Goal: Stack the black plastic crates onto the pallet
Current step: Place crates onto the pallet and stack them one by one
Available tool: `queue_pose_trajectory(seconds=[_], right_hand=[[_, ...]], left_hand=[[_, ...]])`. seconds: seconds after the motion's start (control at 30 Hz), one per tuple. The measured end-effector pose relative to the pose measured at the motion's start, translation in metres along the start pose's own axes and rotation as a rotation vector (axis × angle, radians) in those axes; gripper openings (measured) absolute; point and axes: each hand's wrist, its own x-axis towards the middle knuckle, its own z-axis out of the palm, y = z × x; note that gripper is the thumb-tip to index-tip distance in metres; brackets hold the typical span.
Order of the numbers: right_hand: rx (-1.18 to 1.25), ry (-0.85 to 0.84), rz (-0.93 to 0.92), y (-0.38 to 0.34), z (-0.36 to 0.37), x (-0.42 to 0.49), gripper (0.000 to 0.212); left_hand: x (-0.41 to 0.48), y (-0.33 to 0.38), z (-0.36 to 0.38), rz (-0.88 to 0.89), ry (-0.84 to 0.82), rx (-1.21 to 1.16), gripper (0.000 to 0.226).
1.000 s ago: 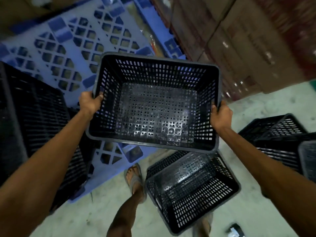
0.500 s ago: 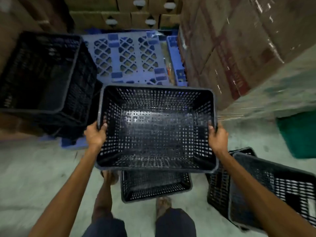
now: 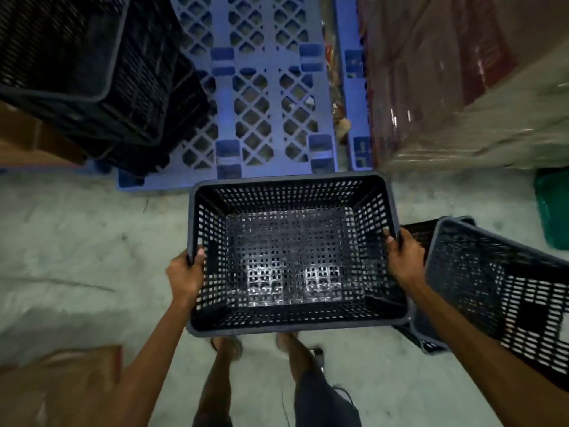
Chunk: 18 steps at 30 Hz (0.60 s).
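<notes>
The person stands on the concrete floor (image 3: pixel 77 241) holding an empty black crate (image 3: pixel 292 257) level in front of the body, open side up, with its far edge just short of the near edge of the blue pallet (image 3: pixel 264 97). The left hand (image 3: pixel 184 272) grips the left rim, fingers curled around the outside and the thumb hooked over the top edge. The right hand (image 3: pixel 403 257) does the same on the right rim, thumb inside, fingers wrapped under the lip. Both hands are closed tight on the crate, which hangs clear of the floor above the person's feet. On the left part of the pallet sits a stack of black crates (image 3: pixel 92 66), nested and rising toward the camera. The lattice deck to the right of that stack lies bare. A wrapped load of cartons (image 3: pixel 446 72) stands along the pallet's right side. Near the right forearm, more black crates (image 3: pixel 498 288) rest tilted on the floor. A green bin (image 3: pixel 554 208) shows at the right edge, and a brown carton (image 3: pixel 61 386) lies blurred at the lower left.
</notes>
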Motion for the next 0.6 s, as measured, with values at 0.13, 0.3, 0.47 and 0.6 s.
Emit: queue_pose_trajectory(seconds=[0.13, 0.3, 0.47, 0.6], right_hand=[[-0.001, 0.003, -0.014, 0.015, 0.030, 0.010, 0.029], [0.004, 0.012, -0.029, 0.019, 0.068, 0.039, 0.024], [-0.013, 0.028, -0.027, 0.022, 0.105, 0.067, 0.025], [-0.048, 0.028, -0.027, 0.046, 0.116, 0.058, 0.031]], left_hand=[[0.016, -0.020, 0.026, 0.004, 0.005, 0.024, 0.029], [0.055, -0.036, 0.053, -0.026, 0.025, 0.051, 0.029], [0.084, -0.048, 0.076, -0.010, 0.024, 0.015, 0.029], [0.075, -0.060, 0.086, 0.052, 0.055, 0.024, 0.032]])
